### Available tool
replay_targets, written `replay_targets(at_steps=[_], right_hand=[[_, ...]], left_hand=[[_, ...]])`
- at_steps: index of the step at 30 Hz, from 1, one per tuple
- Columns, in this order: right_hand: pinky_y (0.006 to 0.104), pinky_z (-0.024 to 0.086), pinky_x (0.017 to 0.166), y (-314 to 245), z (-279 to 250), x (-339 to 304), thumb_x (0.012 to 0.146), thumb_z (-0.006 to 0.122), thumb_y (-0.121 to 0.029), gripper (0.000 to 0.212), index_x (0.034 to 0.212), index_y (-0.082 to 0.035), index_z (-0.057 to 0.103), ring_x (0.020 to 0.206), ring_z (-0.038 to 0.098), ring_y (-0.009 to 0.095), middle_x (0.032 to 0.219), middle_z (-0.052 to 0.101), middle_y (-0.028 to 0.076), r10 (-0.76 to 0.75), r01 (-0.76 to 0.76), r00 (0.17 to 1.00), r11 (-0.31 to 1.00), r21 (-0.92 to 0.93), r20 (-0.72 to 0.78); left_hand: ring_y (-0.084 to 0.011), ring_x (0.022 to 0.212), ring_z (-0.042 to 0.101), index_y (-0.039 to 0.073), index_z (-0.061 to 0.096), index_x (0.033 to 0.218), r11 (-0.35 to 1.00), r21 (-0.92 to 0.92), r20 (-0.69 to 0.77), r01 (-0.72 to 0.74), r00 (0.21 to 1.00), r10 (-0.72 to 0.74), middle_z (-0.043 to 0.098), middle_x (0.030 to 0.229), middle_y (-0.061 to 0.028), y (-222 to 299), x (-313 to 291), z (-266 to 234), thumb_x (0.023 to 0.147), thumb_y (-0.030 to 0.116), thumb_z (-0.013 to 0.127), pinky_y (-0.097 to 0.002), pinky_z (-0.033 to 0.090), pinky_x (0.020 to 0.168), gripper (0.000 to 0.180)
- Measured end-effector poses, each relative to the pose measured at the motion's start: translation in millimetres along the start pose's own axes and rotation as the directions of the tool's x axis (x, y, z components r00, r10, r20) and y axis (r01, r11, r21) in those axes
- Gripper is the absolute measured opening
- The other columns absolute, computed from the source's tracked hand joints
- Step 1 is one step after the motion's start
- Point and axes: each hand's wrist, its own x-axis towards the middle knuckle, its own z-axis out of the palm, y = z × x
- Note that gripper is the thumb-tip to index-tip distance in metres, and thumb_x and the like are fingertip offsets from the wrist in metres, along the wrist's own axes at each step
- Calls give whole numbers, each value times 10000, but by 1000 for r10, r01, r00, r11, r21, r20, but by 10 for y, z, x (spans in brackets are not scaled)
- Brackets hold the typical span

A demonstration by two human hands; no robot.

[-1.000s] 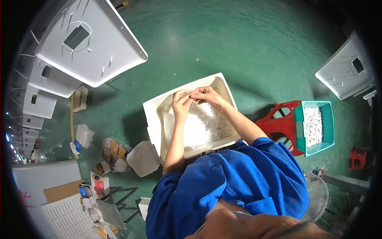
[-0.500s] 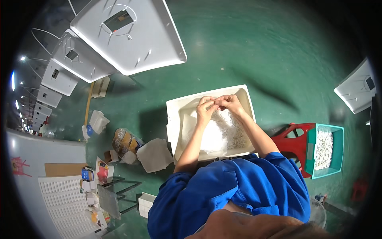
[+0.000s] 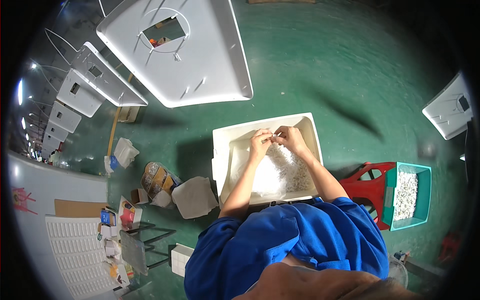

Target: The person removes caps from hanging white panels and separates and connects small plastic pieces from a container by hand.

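Above the far part of a white plastic bin (image 3: 218, 165), my left hand (image 3: 259, 146) and my right hand (image 3: 295, 141) meet at the fingertips. Both are closed in a pinch on a small white piece (image 3: 274, 136), too small to tell its kind. Beneath them, the bin holds a heap of many small white pieces (image 3: 296, 175). A clear plastic bag (image 3: 239, 162) lines the bin's left side. The bin sits close against my body, and both forearms reach over its near rim.
To the right, a teal crate (image 3: 424, 200) of small white pieces rests on a red plastic stool (image 3: 367, 187). A white-covered seat (image 3: 195, 197) and a bag of parts (image 3: 159, 180) stand left. Large white lamp shades (image 3: 200, 55) hang overhead at the far left.
The whole view has shifted a little, so the bin and lamp shades appear slightly lower and further right. My fingers have moved slightly; both hands still pinch together over the bin.
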Motion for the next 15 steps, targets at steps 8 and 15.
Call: replay_targets(at_steps=[8, 15], right_hand=[[326, 515, 624, 66, -2, -6, 750, 698, -149, 224, 901, 10, 651, 686, 658, 210, 746, 669, 133, -121, 99, 989, 966, -241, -80], [316, 505, 584, 77, -27, -22, 698, 701, -69, 148, 797, 28, 649, 665, 649, 212, 700, 648, 126, -156, 148, 988, 958, -245, -11]], left_hand=[[-187, 694, 622, -38, 646, 834, 993, 69, 137, 96, 985, -105, 621, 813, -101, 44, -21, 15, 702, -66, 643, -278, 491, 599, 135], [-199, 648, 617, -25, 636, 816, 973, 206, 199, 101, 970, -143, 620, 763, -119, 65, -71, 33, 721, -17, 644, -302, 467, 581, 96]])
